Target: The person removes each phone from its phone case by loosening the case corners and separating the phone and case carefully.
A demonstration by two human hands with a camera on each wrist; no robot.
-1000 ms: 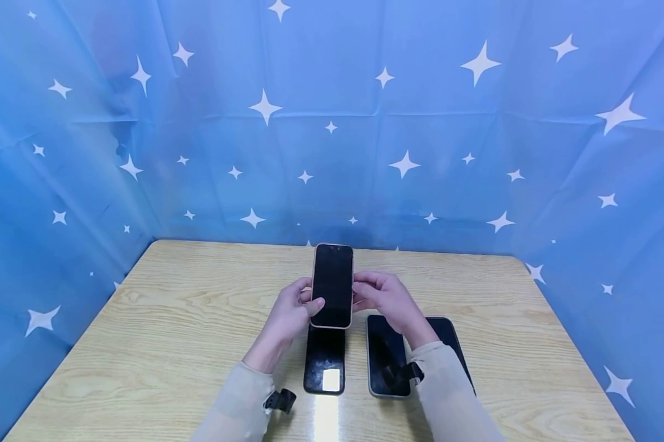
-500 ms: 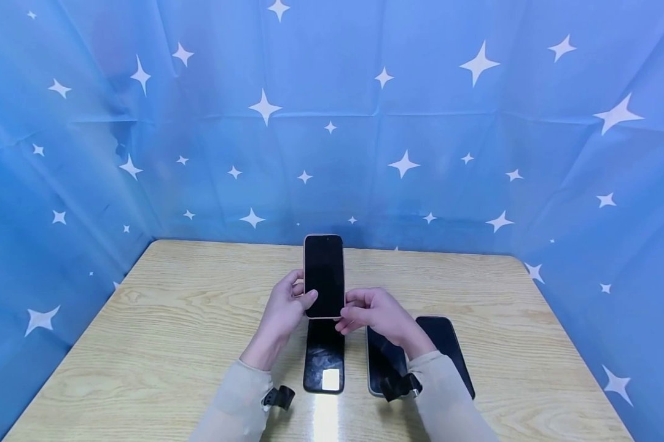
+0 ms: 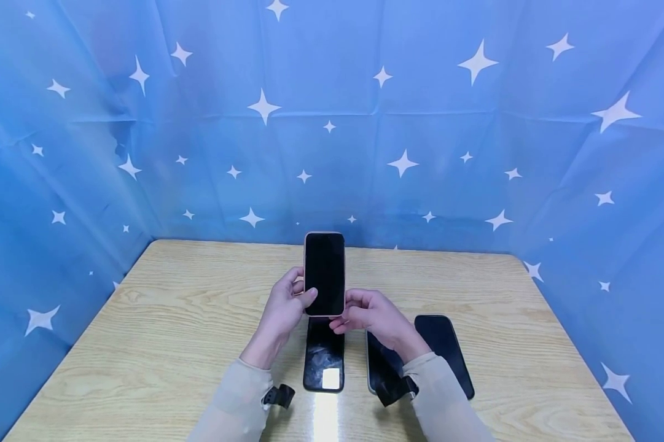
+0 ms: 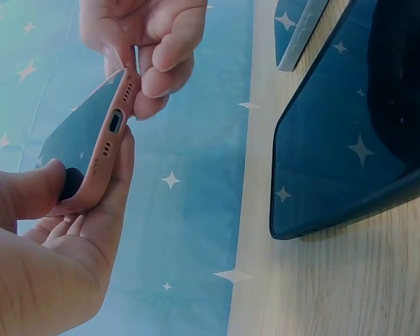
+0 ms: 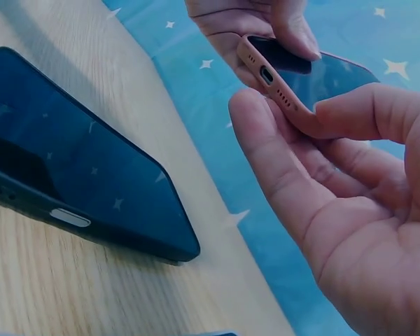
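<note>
My left hand point(image 3: 281, 310) grips a smartphone point(image 3: 325, 270) in a pink-orange case, its dark screen tilted up toward me. The left thumb lies on the screen's lower left, with fingers behind the phone. At the lower right corner, my right hand point(image 3: 377, 316) pinches the case edge, its thumb point(image 5: 364, 108) on the corner and fingers behind and below. The charging port point(image 4: 116, 122) and speaker holes show along the bottom edge. Below the held phone, a dark smartphone point(image 3: 324, 362) lies face up on the table. The held phone's back is hidden.
Two more dark smartphones lie face up at the right: a nearer one point(image 3: 377, 356) partly under my right wrist, and another point(image 3: 446, 347) beside it. The wooden table point(image 3: 199, 294) meets a blue star-patterned curtain point(image 3: 332, 147) at the back. Both wrists wear black straps.
The held phone has moved slightly up and left. My right hand has slid down from its right side to its lower right corner.
</note>
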